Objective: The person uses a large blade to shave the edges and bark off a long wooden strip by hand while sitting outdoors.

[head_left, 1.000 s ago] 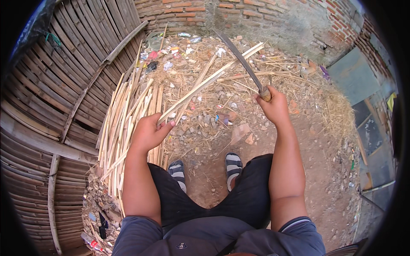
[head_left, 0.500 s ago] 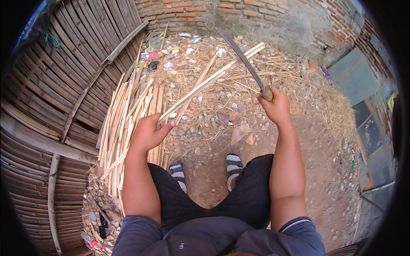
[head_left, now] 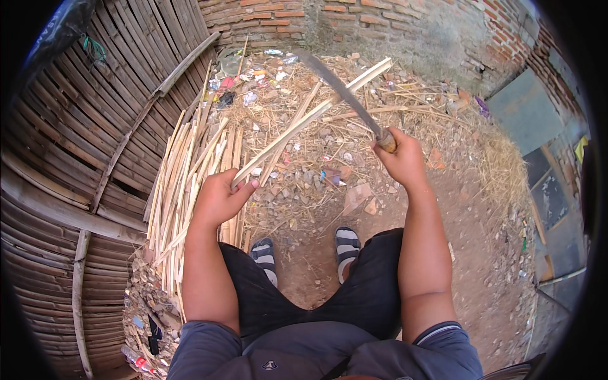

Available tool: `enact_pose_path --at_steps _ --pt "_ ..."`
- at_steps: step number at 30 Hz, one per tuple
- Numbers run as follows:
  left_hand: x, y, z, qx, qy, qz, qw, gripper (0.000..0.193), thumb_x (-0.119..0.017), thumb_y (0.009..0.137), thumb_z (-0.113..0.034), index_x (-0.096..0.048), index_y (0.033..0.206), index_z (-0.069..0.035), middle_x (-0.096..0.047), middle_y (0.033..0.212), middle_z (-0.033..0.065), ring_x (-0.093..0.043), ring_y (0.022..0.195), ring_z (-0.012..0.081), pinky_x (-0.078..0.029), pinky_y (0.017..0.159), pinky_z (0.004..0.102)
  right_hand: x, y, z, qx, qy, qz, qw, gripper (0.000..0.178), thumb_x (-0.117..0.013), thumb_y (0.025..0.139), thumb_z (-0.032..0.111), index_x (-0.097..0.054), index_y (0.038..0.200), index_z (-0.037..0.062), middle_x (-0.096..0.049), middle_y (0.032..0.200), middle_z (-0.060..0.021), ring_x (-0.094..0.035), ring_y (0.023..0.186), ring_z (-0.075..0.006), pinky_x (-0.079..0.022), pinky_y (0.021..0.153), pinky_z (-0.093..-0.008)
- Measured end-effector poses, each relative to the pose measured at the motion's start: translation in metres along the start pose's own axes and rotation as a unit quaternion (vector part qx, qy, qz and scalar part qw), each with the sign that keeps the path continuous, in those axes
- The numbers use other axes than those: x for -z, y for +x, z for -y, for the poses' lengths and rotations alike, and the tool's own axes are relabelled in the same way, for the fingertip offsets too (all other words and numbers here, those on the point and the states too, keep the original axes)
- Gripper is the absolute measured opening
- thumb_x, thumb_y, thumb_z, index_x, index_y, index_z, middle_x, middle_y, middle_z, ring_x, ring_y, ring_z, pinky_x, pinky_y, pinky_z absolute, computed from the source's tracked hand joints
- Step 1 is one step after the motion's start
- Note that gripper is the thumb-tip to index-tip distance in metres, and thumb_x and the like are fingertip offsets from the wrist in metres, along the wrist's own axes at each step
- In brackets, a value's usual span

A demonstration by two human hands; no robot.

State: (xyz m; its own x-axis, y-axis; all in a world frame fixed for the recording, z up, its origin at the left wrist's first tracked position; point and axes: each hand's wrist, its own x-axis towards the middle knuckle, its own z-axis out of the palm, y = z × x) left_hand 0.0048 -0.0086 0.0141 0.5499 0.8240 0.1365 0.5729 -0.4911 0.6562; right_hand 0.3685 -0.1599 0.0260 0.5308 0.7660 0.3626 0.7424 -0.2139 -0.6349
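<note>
My left hand is closed round the near end of a long pale bamboo strip, which slants up and away to the right. In my right hand is the short wooden handle of a machete. Its long, dark, slightly curved blade points up and left, crossing over the strip near its far end. Whether blade and strip touch, I cannot tell. Close by my left arm lies a pile of bamboo strips, roughly side by side on the ground.
A bamboo-slat wall runs along the left. Ahead stands a brick wall, with litter and straw at its foot. Grey panels lean at the right. My sandalled feet rest on dirt with rubble.
The machete has swung left and a little toward me, its tip now further left. My right hand has moved slightly left and down. My left hand and the strip have hardly moved.
</note>
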Motion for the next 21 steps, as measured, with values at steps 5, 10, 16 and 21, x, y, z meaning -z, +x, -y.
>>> enact_pose_path --at_steps 5,10,16,21 --pt "-0.002 0.003 0.001 -0.026 0.007 0.004 1.0 0.043 -0.082 0.094 -0.034 -0.062 0.081 0.001 -0.054 0.062 0.004 -0.046 0.059 0.0116 -0.042 0.056 0.0344 -0.005 -0.006 0.002 0.023 0.013 0.046 0.999 0.028 -0.083 0.086 0.026 -0.073 0.105 0.0081 -0.074 0.085 -0.0174 -0.073 0.08 -0.0384 -0.055 0.071 -0.0456" --pt "-0.004 0.001 0.003 -0.009 -0.006 0.006 1.0 0.045 -0.082 0.092 -0.039 -0.067 0.085 0.003 -0.06 0.064 0.0124 -0.056 0.058 0.0195 -0.047 0.057 0.0376 -0.02 -0.02 0.032 0.15 -0.098 0.099 0.979 0.026 -0.082 0.078 0.02 -0.073 0.101 0.0119 -0.074 0.086 -0.0168 -0.073 0.081 -0.0391 -0.058 0.074 -0.0502" --pt "-0.001 0.002 0.002 -0.01 0.017 -0.007 1.0 0.044 -0.082 0.093 -0.037 -0.064 0.082 0.002 -0.059 0.064 0.0112 -0.055 0.058 0.0197 -0.046 0.057 0.0378 -0.006 -0.003 0.005 0.016 0.011 0.027 0.999 0.026 -0.083 0.084 0.022 -0.073 0.103 0.0077 -0.074 0.085 -0.0177 -0.072 0.08 -0.04 -0.056 0.072 -0.0465" --pt "-0.003 0.003 0.001 -0.025 0.019 -0.015 0.999 0.041 -0.083 0.093 -0.033 -0.062 0.08 0.001 -0.054 0.061 0.0054 -0.048 0.057 0.0134 -0.042 0.055 0.0348 -0.003 -0.005 0.004 0.019 -0.003 0.034 0.999 0.027 -0.084 0.085 0.023 -0.073 0.104 0.007 -0.074 0.086 -0.0192 -0.072 0.08 -0.0406 -0.055 0.071 -0.0461"
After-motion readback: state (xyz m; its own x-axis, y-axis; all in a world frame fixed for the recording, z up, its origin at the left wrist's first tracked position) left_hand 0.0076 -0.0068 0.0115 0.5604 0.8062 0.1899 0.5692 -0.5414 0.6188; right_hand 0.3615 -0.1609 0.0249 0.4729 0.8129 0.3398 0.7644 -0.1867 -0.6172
